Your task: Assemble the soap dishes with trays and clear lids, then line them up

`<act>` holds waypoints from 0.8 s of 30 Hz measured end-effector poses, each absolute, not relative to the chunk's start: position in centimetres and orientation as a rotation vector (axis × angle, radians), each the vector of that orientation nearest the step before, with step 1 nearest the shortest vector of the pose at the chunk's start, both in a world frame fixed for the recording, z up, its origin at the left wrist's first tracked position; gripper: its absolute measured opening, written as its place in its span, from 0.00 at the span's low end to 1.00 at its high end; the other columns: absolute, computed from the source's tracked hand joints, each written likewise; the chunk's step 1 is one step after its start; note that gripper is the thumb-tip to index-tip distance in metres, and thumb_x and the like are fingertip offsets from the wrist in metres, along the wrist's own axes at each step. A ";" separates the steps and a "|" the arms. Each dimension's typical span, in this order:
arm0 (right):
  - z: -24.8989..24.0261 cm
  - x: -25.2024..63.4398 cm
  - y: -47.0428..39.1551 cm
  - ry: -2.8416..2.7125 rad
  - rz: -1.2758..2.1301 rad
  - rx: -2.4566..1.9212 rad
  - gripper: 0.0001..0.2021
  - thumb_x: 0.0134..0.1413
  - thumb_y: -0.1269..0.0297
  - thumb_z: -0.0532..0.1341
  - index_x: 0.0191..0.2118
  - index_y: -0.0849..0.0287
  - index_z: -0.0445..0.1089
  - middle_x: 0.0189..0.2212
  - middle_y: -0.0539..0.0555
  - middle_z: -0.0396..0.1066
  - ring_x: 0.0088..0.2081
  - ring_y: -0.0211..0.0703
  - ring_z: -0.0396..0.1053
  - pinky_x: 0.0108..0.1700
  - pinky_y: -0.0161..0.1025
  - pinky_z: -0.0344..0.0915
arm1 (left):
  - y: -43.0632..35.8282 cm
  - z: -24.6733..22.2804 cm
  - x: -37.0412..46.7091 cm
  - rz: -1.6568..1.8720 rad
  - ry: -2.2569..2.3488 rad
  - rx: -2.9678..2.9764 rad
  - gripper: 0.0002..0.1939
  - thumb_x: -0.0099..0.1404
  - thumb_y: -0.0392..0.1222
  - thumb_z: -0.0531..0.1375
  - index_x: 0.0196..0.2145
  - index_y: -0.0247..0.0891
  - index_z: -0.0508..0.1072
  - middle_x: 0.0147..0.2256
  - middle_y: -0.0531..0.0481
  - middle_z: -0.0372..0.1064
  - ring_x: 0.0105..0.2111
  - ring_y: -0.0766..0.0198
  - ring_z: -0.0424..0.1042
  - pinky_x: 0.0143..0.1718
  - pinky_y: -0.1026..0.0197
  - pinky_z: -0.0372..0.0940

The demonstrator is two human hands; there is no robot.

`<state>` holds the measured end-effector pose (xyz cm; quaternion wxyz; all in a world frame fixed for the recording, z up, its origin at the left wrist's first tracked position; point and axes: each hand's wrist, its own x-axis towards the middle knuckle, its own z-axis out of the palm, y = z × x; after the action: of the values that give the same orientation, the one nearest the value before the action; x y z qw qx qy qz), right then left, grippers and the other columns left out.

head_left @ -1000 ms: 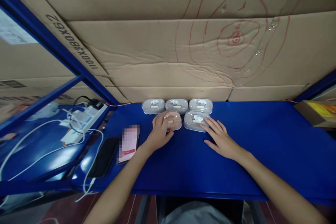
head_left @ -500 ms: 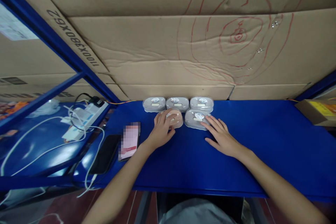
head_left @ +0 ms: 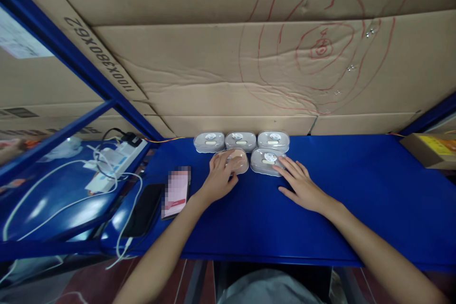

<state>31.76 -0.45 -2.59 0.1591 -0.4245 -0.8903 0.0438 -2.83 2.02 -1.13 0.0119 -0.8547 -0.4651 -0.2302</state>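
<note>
On the blue shelf top stand two rows of oval plastic boxes with clear domed lids. My left hand [head_left: 220,181] lies over the left part of a pinkish box [head_left: 242,164] in the front row, fingers bent onto its lid and thumb apart at its near side. My right hand [head_left: 302,184] is stretched out, with fingertips at the right edge of the grey box [head_left: 262,167] beside it. Behind these, three more grey boxes, the left one [head_left: 201,143], the middle one [head_left: 232,144] and the right one [head_left: 281,143], stand side by side along the cardboard.
To the left lie a phone with a lit screen [head_left: 176,192], a dark phone [head_left: 144,211] and a white power strip [head_left: 116,164] with tangled cables. A cardboard panel [head_left: 199,71] closes the back. At right sits an open carton [head_left: 423,152]. A blurred hand-like shape [head_left: 10,151] shows far left.
Left fingers shift slightly on the pinkish box's lid. My right hand and the boxes stay put. At the far left edge a blurred, hand-like shape has come into view.
</note>
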 end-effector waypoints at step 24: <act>-2.8 31.8 -0.4 -2.536 0.137 -1.191 0.40 0.76 0.57 0.56 0.81 0.38 0.30 0.81 0.56 0.41 0.80 0.59 0.41 0.75 0.70 0.52 | 1.9 -1.1 -2.7 -0.650 -1.427 -2.654 0.24 0.70 0.33 0.59 0.62 0.44 0.70 0.70 0.36 0.61 0.71 0.43 0.60 0.71 0.32 0.51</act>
<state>31.84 -0.39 -2.80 0.1674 -0.4185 -0.8914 0.0483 -2.67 1.94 -1.14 0.0293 -0.8606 -0.4627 -0.2106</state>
